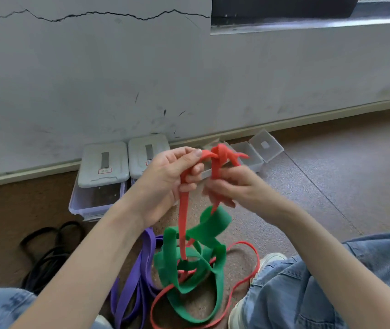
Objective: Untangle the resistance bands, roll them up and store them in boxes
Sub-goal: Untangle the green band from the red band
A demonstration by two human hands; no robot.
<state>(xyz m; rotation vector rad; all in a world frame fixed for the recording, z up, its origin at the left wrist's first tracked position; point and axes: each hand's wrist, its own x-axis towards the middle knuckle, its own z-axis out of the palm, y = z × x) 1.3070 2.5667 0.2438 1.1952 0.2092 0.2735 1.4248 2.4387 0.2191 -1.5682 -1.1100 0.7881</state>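
Both hands are raised over the speckled floor, the left hand (170, 179) and the right hand (232, 186) each pinching the flat, matte red band (184, 214) beside its knot. It hangs into the wide green band (213, 226). Near left lie purple band (141, 269) and black bands (46, 252); far, lidded translucent boxes (103, 169).

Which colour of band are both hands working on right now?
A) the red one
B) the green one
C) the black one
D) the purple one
A: the left hand and right hand both grip the red band just below its knot, while the green band hangs tangled beneath and the purple band and black band lie on the floor.
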